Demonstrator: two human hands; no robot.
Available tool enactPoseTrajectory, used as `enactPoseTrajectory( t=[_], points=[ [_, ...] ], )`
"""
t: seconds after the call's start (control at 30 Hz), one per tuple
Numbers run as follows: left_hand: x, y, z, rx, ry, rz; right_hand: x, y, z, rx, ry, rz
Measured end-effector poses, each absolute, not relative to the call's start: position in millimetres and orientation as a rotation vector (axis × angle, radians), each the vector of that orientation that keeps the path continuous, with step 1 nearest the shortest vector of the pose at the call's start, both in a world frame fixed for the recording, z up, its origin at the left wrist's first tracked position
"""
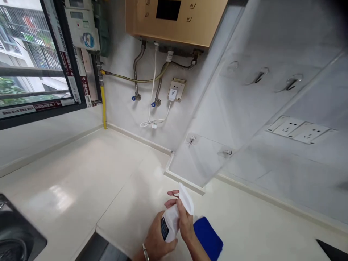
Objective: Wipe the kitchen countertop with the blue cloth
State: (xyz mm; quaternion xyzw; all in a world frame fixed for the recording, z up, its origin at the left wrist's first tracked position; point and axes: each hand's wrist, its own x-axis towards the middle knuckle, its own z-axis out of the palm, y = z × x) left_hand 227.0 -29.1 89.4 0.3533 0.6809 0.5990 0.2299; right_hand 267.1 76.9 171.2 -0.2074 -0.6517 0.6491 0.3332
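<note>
Low in the middle of the head view, both my hands meet over the white countertop (pixel 89 174). My left hand (pixel 157 237), a bracelet at its wrist, is wrapped round the body of a white spray bottle (pixel 170 221) with a dark label. My right hand (pixel 183 217) closes on the bottle's white spray head (pixel 186 197), fingers curled at the trigger. A blue cloth (pixel 208 237) lies under or against my right forearm; whether that hand also grips it I cannot tell.
A gold water heater (pixel 176 18) hangs on the white wall with hoses, valves and a plugged socket (pixel 175 90) below. A yellow gas pipe (pixel 103 105) runs beside the window (pixel 29 61). Wall sockets (pixel 299 130) and hooks sit right. A sink corner (pixel 16 235) shows bottom left.
</note>
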Motion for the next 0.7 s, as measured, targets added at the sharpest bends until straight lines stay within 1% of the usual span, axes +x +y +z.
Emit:
enactPoseTrajectory(
  t=[0.13,0.27,0.4,0.53,0.7],
  points=[
    [249,-47,82,0.929,1.911,1.591,287,64,157,-0.629,-1.732,1.677],
    [263,-55,85,1.01,2.021,1.556,307,58,150,-0.609,-1.701,1.659],
    [286,-64,91,1.038,2.172,1.575,329,52,150,-0.503,-1.692,1.796],
    [329,-83,93,0.904,2.256,1.676,350,35,152,-0.341,-1.817,1.963],
    [363,-127,77,0.757,2.509,1.834,354,-8,147,-0.057,-2.026,2.122]
  ],
)
